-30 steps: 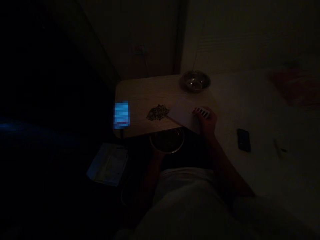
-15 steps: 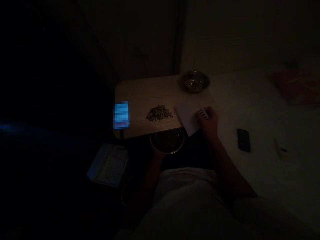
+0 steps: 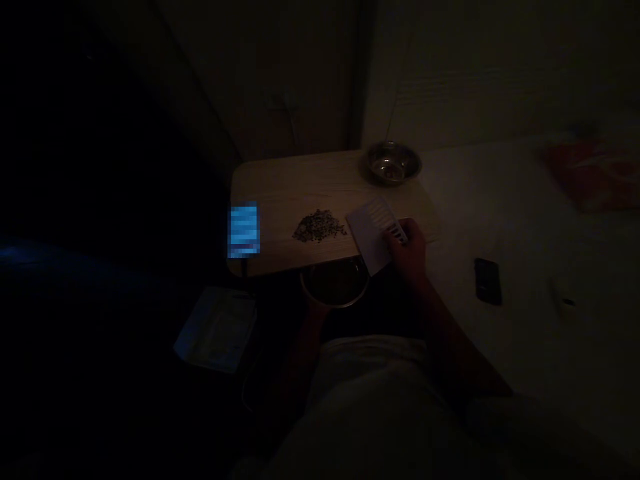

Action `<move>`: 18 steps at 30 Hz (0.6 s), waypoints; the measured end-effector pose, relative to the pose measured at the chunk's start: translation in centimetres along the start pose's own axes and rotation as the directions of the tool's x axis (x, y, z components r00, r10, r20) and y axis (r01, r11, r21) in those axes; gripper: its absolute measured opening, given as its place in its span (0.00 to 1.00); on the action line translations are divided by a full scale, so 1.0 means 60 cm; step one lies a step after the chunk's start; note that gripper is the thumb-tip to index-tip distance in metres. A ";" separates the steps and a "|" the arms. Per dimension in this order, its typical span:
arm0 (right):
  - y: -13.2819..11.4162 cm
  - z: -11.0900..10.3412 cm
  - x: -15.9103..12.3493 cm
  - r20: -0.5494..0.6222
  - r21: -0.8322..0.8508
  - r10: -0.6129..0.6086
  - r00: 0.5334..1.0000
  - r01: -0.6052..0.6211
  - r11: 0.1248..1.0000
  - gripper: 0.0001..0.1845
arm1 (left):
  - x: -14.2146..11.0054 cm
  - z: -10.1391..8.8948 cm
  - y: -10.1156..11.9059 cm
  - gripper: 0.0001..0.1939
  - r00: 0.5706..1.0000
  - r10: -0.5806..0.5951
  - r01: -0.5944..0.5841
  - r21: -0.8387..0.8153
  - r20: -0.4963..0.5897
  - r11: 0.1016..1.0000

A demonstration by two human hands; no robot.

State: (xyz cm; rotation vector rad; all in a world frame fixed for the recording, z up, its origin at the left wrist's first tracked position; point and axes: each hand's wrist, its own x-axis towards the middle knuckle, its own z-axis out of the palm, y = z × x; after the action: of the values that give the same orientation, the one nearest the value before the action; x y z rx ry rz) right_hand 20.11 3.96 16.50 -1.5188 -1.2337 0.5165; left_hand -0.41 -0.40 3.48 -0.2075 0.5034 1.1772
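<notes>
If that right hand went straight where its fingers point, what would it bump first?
Probably the dark, speckled pile on the table. The white slotted piece in the right hand would lead, but it's too dim to tell how high it is.

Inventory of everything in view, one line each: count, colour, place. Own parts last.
table: 1, light wood, centre
small bits: one pile, uncountable, dark and pale, mid-table
slotted sheet: 1, white, right of pile, in right hand
far bowl: 1, metallic, table's far right
near bowl: 1, metallic, below table's near edge
lit patch: 1, blue, pixelated, table's left end
phone-like object: 1, black, on pale surface at right
small object: 1, pale, right of that
blurred item: 1, red, far right
flat packet: 1, pale, lower left
garment: 1, pale, bottom centre
left hand: 1, at near bowl, grip unclear
right hand: 1, gripping sheet
</notes>
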 end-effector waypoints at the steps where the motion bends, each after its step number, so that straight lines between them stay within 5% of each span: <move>1: 0.000 -0.001 0.001 -0.009 0.000 -0.006 1.000 0.006 1.000 0.11 | 0.001 -0.003 0.001 0.42 1.000 0.004 -0.004 -0.004 -0.017 1.000; 5: 0.003 -0.007 0.009 -0.027 -0.007 -0.031 0.999 0.031 1.000 0.10 | 0.008 -0.019 0.004 0.45 1.000 -0.004 0.004 -0.006 -0.001 1.000; 11: 0.007 -0.019 0.017 0.112 0.004 -0.003 0.994 0.003 1.000 0.09 | 0.022 -0.044 0.005 0.44 1.000 0.013 -0.013 0.023 -0.017 1.000; 18: 0.005 -0.026 0.018 0.206 0.059 0.040 0.978 -0.053 0.997 0.09 | 0.021 -0.039 0.005 0.42 1.000 0.004 -0.004 0.019 0.028 1.000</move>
State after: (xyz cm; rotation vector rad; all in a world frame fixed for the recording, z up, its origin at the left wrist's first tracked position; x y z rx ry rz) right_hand 21.90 4.23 17.07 -1.4707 -1.3281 0.7522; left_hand -0.95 -0.22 0.90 -0.1734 0.4904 1.1774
